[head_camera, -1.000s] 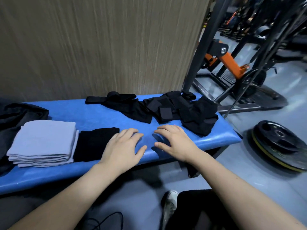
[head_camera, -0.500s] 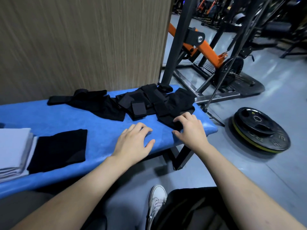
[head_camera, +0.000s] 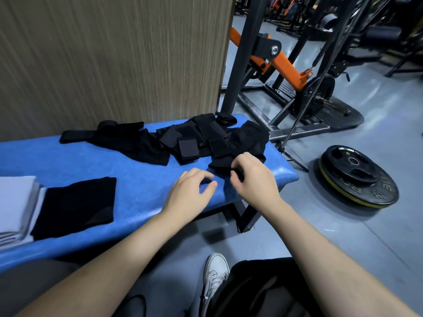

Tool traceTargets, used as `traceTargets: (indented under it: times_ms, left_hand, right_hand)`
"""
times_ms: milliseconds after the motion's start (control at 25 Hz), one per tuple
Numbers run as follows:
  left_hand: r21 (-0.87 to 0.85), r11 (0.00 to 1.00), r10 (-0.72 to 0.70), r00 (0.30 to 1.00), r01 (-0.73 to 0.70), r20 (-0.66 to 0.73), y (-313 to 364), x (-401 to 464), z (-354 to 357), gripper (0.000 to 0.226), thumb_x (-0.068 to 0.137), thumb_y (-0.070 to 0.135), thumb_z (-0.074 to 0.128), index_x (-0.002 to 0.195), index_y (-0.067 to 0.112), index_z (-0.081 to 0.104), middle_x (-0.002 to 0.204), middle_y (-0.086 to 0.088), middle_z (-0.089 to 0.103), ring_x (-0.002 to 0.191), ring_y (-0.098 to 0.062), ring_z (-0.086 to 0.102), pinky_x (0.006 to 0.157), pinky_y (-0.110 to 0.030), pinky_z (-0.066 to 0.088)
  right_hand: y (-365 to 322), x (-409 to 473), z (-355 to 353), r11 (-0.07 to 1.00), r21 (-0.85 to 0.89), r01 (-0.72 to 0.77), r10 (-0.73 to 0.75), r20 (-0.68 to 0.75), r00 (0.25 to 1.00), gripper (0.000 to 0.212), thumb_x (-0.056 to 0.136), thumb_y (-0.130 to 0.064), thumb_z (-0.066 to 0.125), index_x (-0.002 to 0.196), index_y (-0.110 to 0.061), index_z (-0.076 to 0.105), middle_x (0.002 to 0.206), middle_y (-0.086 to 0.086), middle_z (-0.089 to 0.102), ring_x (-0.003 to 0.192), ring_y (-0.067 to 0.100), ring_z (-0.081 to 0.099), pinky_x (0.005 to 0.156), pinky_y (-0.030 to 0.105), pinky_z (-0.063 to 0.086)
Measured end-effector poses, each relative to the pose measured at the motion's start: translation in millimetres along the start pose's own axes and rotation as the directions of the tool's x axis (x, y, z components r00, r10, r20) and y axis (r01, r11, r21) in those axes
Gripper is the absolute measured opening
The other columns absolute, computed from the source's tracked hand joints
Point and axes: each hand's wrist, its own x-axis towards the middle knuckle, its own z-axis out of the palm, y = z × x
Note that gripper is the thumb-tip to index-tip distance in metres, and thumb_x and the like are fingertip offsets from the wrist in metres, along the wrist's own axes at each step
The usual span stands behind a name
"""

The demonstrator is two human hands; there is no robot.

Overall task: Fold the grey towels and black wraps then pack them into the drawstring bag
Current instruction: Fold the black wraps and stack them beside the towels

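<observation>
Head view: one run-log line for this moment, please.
stage: wrap folding | right hand: pinching black wrap | left hand: beside it, empty | folded wrap, grey towels: on bench

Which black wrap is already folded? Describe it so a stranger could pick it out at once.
On the blue bench, look toward its left end, where the stacked grey towels sit. The folded wrap lies beside them, a flat neat black rectangle, unlike the tangled pile of wraps at the bench's right end.

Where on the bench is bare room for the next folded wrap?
Bare blue bench between the folded black wrap and the left hand. Crowded: unfolded wraps cover the far right end, where the right hand pinches one.
</observation>
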Motion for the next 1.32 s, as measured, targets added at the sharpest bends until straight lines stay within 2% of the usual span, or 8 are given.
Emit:
traceTargets:
  times_ms: [80, 200, 320, 480, 640, 840, 1120, 1320]
  left_hand:
    - [-0.154, 0.976, -0.144, 0.987, 0.154, 0.074, 4, 2, -4, 0.020, 0.096, 0.044, 0.054, 0.101, 0.029, 0.067, 0.094, 0.015, 0.064, 0.091, -0.008, 0.056, 0.077, -0.025, 0.038]
    - [-0.395, 0.857, -0.279, 0.943, 0.330, 0.183, 4, 4, -11, 0.036, 0.094, 0.052, 0.053, 0.079, 0.020, 0.056, 0.065, 0.002, 0.065, 0.053, -0.013, 0.051, 0.057, -0.031, 0.039]
    - [-0.475, 0.777, -0.346, 0.911, 0.413, 0.225, 2, 4, -14, 0.023, 0.093, 0.041, 0.058, 0.092, 0.018, 0.059, 0.068, -0.007, 0.072, 0.045, -0.020, 0.052, 0.053, -0.030, 0.042]
    - [-0.454, 0.801, -0.365, 0.920, 0.389, 0.143, -5, 2, -23, 0.011, 0.094, 0.019, 0.055, 0.105, 0.020, 0.056, 0.077, -0.004, 0.073, 0.056, -0.028, 0.070, 0.057, -0.032, 0.049]
    - [-0.328, 0.874, -0.352, 0.932, 0.359, 0.085, -16, -6, -39, 0.009, 0.094, 0.019, 0.050, 0.101, 0.024, 0.052, 0.081, -0.004, 0.072, 0.063, -0.022, 0.071, 0.075, -0.040, 0.057]
    - [-0.195, 0.923, -0.320, 0.944, 0.330, 0.083, -23, -23, -65, 0.014, 0.097, 0.023, 0.044, 0.109, 0.029, 0.047, 0.088, 0.003, 0.070, 0.057, -0.013, 0.070, 0.073, -0.035, 0.056]
    - [0.021, 0.968, -0.249, 0.968, 0.249, -0.005, -37, -42, -89, 0.020, 0.098, 0.020, 0.043, 0.117, 0.024, 0.041, 0.070, -0.002, 0.058, 0.065, -0.020, 0.056, 0.059, -0.037, 0.043]
    - [0.108, 0.976, -0.187, 0.982, 0.189, -0.030, -54, -51, -102, 0.027, 0.099, 0.018, 0.044, 0.124, 0.026, 0.039, 0.059, -0.003, 0.048, 0.060, -0.022, 0.050, 0.060, -0.044, 0.045]
  right_hand:
    - [-12, -7, -1, 0.989, 0.129, 0.073, -0.078, 0.040, 0.996, 0.011, 0.085, -0.018, 0.062, 0.090, -0.018, 0.053, 0.089, -0.008, 0.051, 0.079, 0.014, 0.051, 0.064, 0.037, 0.047]
    - [-25, -15, 0, 0.948, 0.281, 0.151, -0.194, 0.135, 0.972, 0.011, 0.084, -0.015, 0.061, 0.092, -0.016, 0.053, 0.091, -0.007, 0.049, 0.079, 0.012, 0.050, 0.068, 0.038, 0.048]
    - [-33, -21, 4, 0.920, 0.345, 0.183, -0.262, 0.198, 0.944, 0.012, 0.084, -0.016, 0.061, 0.093, -0.017, 0.054, 0.094, -0.008, 0.049, 0.081, 0.012, 0.051, 0.071, 0.040, 0.050]
    - [-39, -21, 8, 0.916, 0.322, 0.238, -0.320, 0.228, 0.920, 0.023, 0.082, -0.027, 0.067, 0.101, -0.017, 0.058, 0.102, -0.006, 0.050, 0.088, 0.013, 0.051, 0.077, 0.038, 0.049]
    - [-29, -13, 8, 0.960, 0.086, 0.267, -0.281, 0.297, 0.913, 0.057, 0.076, -0.051, 0.073, 0.123, -0.025, 0.054, 0.119, -0.008, 0.046, 0.108, 0.017, 0.047, 0.096, 0.035, 0.038]
    - [-30, -12, 12, 0.979, -0.095, 0.180, -0.139, 0.340, 0.930, 0.069, 0.086, -0.076, 0.036, 0.130, -0.027, 0.056, 0.122, -0.007, 0.049, 0.111, 0.018, 0.049, 0.097, 0.034, 0.038]
    - [-44, -14, 14, 0.993, -0.112, -0.021, 0.042, 0.181, 0.983, 0.027, 0.096, -0.041, 0.057, 0.117, -0.025, 0.059, 0.114, -0.007, 0.050, 0.106, 0.017, 0.055, 0.072, 0.030, 0.042]
    - [-42, -13, 16, 0.998, -0.055, -0.009, 0.020, 0.194, 0.981, 0.025, 0.088, -0.030, 0.070, 0.112, -0.025, 0.064, 0.109, -0.008, 0.050, 0.106, 0.016, 0.051, 0.075, 0.030, 0.048]
